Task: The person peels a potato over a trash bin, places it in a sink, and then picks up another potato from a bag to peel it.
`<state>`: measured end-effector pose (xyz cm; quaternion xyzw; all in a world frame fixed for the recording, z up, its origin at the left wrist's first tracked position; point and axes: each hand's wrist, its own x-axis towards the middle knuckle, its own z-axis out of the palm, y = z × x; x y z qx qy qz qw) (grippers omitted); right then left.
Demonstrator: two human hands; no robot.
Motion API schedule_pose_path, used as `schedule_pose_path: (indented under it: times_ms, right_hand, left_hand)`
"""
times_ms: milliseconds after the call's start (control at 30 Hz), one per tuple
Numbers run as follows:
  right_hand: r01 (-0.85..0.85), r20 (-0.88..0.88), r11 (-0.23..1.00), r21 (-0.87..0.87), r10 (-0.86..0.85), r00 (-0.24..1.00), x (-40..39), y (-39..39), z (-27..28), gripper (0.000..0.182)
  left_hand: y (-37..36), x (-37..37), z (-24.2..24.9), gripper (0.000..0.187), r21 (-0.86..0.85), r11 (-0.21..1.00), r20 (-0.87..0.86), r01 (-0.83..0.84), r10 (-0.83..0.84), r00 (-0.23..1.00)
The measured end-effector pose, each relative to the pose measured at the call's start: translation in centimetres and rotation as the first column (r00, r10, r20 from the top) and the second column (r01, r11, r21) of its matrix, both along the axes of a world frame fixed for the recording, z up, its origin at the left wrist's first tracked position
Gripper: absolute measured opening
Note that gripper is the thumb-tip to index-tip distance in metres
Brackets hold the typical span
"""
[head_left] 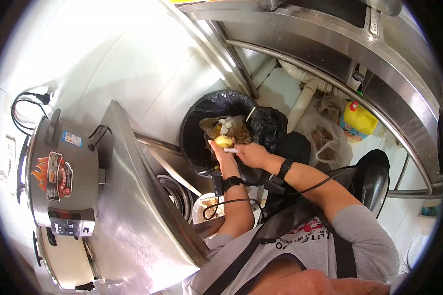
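Note:
Over a bin [192, 105] lined with a black bag, my left hand [223, 156] holds a yellowish, partly peeled potato [224, 142]. My right hand [252, 154] is closed around the pale handle of a peeler [231, 150], whose working end lies against the potato's near side. The blade itself is too small to make out. Beneath my hands, the bin contains brownish scraps and a crumpled white wad [226, 125]. Both wrists wear black straps with cables.
A steel counter [138, 206] with a large grey electric cooker [64, 162] stands to the left. On the right are a steel sink frame [339, 93], a drain pipe [300, 105], a plastic bag [325, 140] and a yellow bottle [358, 120]. A white bucket [200, 209] sits below.

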<state>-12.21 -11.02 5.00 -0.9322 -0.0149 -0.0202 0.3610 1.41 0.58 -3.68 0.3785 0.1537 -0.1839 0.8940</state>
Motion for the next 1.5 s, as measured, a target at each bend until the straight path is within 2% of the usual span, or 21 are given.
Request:
schedule_pose_path:
  times_ms: [33,67,133,200,333,400,433,500,533,567,600,633,767,800,833,867,933,967,1067,1300,1500]
  right_hand:
    - [0.090,0.039,0.996,0.019,-0.090,0.995,0.0,-0.1,0.5,0.030]
    - [0.178,0.075,0.983,0.039,-0.180,0.981,0.0,-0.2,0.9,0.032]
    - [0.171,0.076,0.984,-0.044,-0.168,0.983,0.5,-0.3,1.2,0.036]
    - [0.093,0.082,0.963,-0.253,-0.074,0.994,0.6,-0.2,1.4,0.037]
    - [0.039,0.062,0.936,-0.349,-0.018,0.998,-0.3,0.3,0.9,0.035]
    - [-0.001,-0.150,0.975,-0.223,-0.033,0.988,-0.2,-0.1,1.1,0.034]
    - [-0.001,-0.149,0.974,-0.225,-0.033,0.988,-0.3,-0.3,1.2,0.034]
    - [0.127,-0.046,0.991,-0.039,-0.128,0.991,-0.5,-0.6,1.0,0.035]
    - [0.124,-0.048,0.991,-0.045,-0.126,0.991,-0.2,-0.8,0.6,0.035]
    - [0.227,0.032,0.966,0.124,-0.232,0.972,0.2,-1.0,0.1,0.034]
    - [0.305,0.092,0.904,0.299,-0.345,0.934,0.7,-1.1,-0.2,0.034]
    - [0.324,0.106,0.863,0.388,-0.390,0.915,1.0,-1.3,0.1,0.032]
    - [0.299,0.137,0.810,0.505,-0.417,0.899,2.0,-1.3,-0.7,0.032]
    - [0.251,0.177,0.864,0.437,-0.356,0.918,1.8,-1.2,-0.2,0.033]
    - [0.201,0.209,0.909,0.364,-0.291,0.934,1.6,-1.0,0.3,0.034]
    - [0.203,0.207,0.909,0.365,-0.291,0.934,1.2,-0.9,0.7,0.034]
    - [0.170,0.059,0.985,0.009,-0.170,0.984,0.2,-0.7,2.2,0.036]
    - [0.151,0.071,0.986,-0.074,-0.146,0.987,0.4,-0.4,1.2,0.039]
    - [0.048,0.024,0.980,-0.191,-0.044,0.999,0.2,-0.1,0.9,0.039]
    - [-0.066,-0.132,0.982,-0.179,0.043,0.990,-1.0,-0.7,1.6,0.037]
    - [0.109,-0.029,0.990,-0.086,-0.111,0.993,-0.9,-1.0,2.1,0.036]
  left_hand:
    - [-0.4,-1.7,2.8,0.070,0.153,0.988,-0.147,-0.029,0.052,0.988]
    - [-0.4,-1.9,2.8,0.070,0.156,0.987,-0.153,-0.032,0.056,0.987]
    - [-0.7,-1.3,2.3,0.068,0.103,0.994,0.005,-0.042,0.041,0.999]
    - [-1.0,-0.8,1.6,0.067,0.083,0.996,-0.020,-0.038,0.040,0.999]
    - [-0.2,-0.1,-0.5,0.066,0.024,0.998,-0.082,-0.064,0.065,0.995]
    - [0.3,0.6,-0.7,0.067,-0.110,0.977,-0.197,-0.180,0.156,0.968]
    - [0.5,1.0,-0.9,0.066,-0.135,0.976,-0.147,-0.171,0.151,0.978]
    - [0.8,1.2,-1.2,0.065,-0.071,0.986,-0.106,-0.147,0.139,0.985]
    - [0.8,1.1,-1.1,0.063,-0.007,0.992,-0.067,-0.125,0.124,0.990]
    - [1.2,1.3,-0.9,0.060,-0.069,0.997,-0.113,-0.018,0.011,0.994]
    - [0.9,0.8,0.0,0.060,-0.070,0.997,-0.112,-0.022,0.014,0.994]
    - [0.3,0.2,1.6,0.059,-0.084,0.996,-0.077,-0.032,0.025,0.997]
    - [-0.8,-0.7,4.0,0.052,-0.057,0.998,-0.027,-0.009,0.008,1.000]
    - [-0.9,-0.6,3.8,0.049,-0.035,0.999,-0.017,0.010,-0.010,1.000]
    - [-0.9,-0.5,3.6,0.049,-0.098,0.992,0.017,0.085,-0.084,0.996]
    - [-0.9,-0.5,3.4,0.049,-0.097,0.992,0.015,0.085,-0.084,0.996]
    - [-1.1,-0.7,3.5,0.051,-0.020,0.995,0.020,0.103,-0.102,0.995]
    - [-1.2,-0.8,3.6,0.053,0.027,0.995,0.016,0.093,-0.094,0.995]
    - [-1.5,-2.0,5.3,0.051,0.103,0.993,-0.059,0.060,-0.054,0.997]
    - [-0.6,-0.3,2.0,0.053,-0.035,0.999,0.011,0.015,-0.015,1.000]
    - [-0.6,-0.4,2.5,0.052,-0.063,0.998,-0.023,0.022,-0.024,0.999]
